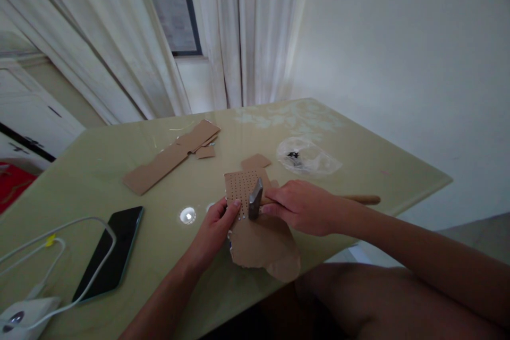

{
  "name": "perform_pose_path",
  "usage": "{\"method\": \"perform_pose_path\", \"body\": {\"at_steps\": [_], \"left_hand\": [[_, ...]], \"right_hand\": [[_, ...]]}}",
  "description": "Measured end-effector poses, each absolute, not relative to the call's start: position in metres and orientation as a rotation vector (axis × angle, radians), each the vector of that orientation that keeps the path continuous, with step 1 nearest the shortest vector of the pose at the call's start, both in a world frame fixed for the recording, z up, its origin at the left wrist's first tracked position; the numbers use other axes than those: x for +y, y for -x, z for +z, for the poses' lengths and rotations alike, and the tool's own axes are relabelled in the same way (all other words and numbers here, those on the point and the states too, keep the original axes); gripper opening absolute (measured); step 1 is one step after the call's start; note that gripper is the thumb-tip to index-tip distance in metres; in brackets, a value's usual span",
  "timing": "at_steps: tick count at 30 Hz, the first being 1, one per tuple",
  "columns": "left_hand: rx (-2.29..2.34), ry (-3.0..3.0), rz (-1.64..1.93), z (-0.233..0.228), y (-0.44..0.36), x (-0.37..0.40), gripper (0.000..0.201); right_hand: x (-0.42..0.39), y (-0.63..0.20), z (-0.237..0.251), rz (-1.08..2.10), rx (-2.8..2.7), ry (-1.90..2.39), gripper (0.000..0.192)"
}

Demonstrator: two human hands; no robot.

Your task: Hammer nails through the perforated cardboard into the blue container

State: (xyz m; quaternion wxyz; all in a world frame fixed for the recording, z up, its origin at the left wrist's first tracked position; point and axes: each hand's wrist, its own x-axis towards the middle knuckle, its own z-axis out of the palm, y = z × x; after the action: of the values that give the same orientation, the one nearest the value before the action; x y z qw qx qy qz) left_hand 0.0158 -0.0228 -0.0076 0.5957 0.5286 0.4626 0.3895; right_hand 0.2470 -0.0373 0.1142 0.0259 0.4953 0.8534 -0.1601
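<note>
A piece of brown cardboard (263, 244) lies near the table's front edge, its upper part dotted with rows of small dark holes or studs. My left hand (218, 222) grips its left edge, thumb on top beside the dots. In my right hand (300, 204) is a hammer (255, 199), held close to its metal head, the wooden handle reaching out to the right under my forearm. The head is over the lower rows of dots; whether it touches the cardboard I cannot tell. Some small pale specks show by the left thumb.
A clear plastic bag (313, 162) with small black items lies behind my right hand. Long cardboard strips (171, 159) and a small cardboard scrap (255, 161) are farther back. At left are a dark phone or tablet (113, 255), a white cable (87, 281) and a white power strip (30, 319).
</note>
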Motion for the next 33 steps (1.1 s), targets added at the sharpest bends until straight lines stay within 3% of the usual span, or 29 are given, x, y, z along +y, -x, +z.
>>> {"method": "perform_pose_path", "body": {"at_steps": [16, 23, 33], "left_hand": [[1.098, -1.262, 0.958, -0.012, -0.016, -0.026, 0.056], [1.024, -1.277, 0.968, -0.003, -0.023, -0.03, 0.049], [1.072, -1.297, 0.933, -0.004, -0.023, -0.028, 0.055]], "right_hand": [[-0.035, -0.217, 0.121, -0.375, 2.641, -1.425, 0.047], [-0.039, -0.228, 0.125, -0.305, 2.635, -1.37, 0.045], [-0.038, -0.258, 0.127, -0.371, 2.573, -1.464, 0.037]]}}
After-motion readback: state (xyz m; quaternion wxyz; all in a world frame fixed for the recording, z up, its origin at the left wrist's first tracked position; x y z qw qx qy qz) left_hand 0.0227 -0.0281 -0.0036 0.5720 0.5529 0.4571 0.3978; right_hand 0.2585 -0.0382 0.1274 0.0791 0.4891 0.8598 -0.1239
